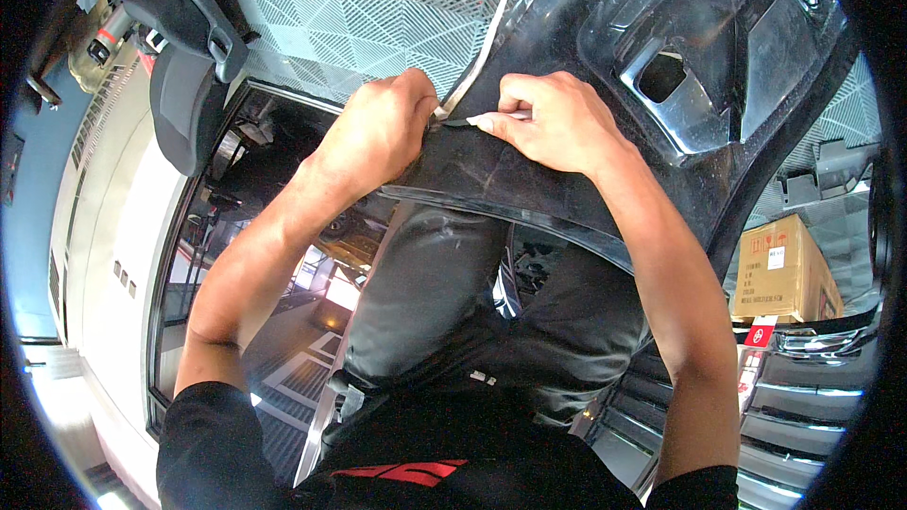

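Observation:
A large glossy black moulded panel [529, 170], possibly a car body part, lies across my thighs and stretches away to the upper right. Along its left edge runs a thin pale strip [488, 38], its far end curling free. My left hand [383, 123] is closed at the panel's edge, pinching the near end of this strip. Just to the right, my right hand [562, 123] is closed too, thumb against bent fingers, low over the panel. Something small and light-coloured shows between those fingers; its kind cannot be made out.
A dark reflective glass-like surface [312, 321] lies left of my legs. Beyond it stands a grey and black seat-like part [184, 94]. To the right are a cardboard box [784, 274] and a black slatted grille with chrome bars [794, 425]. Grey patterned tiles [331, 19] cover the floor ahead.

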The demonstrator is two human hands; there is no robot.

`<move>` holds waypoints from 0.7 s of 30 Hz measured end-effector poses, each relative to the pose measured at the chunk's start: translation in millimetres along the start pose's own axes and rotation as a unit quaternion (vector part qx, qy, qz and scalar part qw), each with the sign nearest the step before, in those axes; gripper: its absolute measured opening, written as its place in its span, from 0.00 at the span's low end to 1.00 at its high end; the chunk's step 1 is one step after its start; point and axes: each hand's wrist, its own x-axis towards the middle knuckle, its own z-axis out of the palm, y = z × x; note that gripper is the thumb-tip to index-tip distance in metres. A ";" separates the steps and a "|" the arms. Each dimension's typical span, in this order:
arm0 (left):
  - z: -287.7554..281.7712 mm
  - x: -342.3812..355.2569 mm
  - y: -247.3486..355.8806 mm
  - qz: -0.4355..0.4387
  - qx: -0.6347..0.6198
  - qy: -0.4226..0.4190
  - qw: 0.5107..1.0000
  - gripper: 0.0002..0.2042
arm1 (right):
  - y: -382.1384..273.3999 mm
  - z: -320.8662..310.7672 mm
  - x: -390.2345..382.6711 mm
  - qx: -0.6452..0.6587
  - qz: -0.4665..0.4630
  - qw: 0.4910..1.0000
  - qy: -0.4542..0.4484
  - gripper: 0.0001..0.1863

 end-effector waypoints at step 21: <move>-3.5 0.2 8.3 -0.074 -0.035 0.004 0.997 0.06 | -0.5 10.0 7.7 -0.016 -0.003 0.999 0.039 0.21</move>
